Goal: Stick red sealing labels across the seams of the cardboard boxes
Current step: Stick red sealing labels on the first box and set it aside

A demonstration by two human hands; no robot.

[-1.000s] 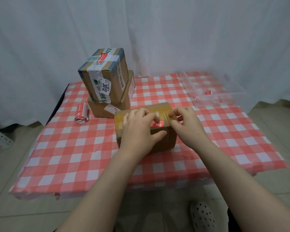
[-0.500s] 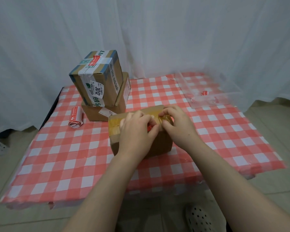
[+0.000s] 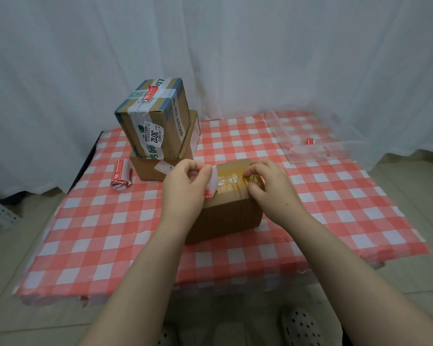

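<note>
left hand (image 3: 185, 188) pinching label (image 3: 211, 183), at box (image 3: 230, 211) edge

- front box (image 3: 230, 211): left end hidden behind left hand (image 3: 185, 188).
- label (image 3: 211, 184), pinched above front box: print too small to read.
- lower stacked box (image 3: 148, 168), behind-left of front box: top covered by upper box (image 3: 153, 121).
- clear tray (image 3: 318, 148), behind-right of front box: outline blurred.
- shoe (image 3: 303, 325), nearer than front box: cut off by bottom edge.

The checked table (image 3: 110, 233) bears one box (image 3: 230, 216), a two-box stack (image 3: 158, 131), label roll (image 3: 120, 174) and clear tray (image 3: 320, 156).
</note>
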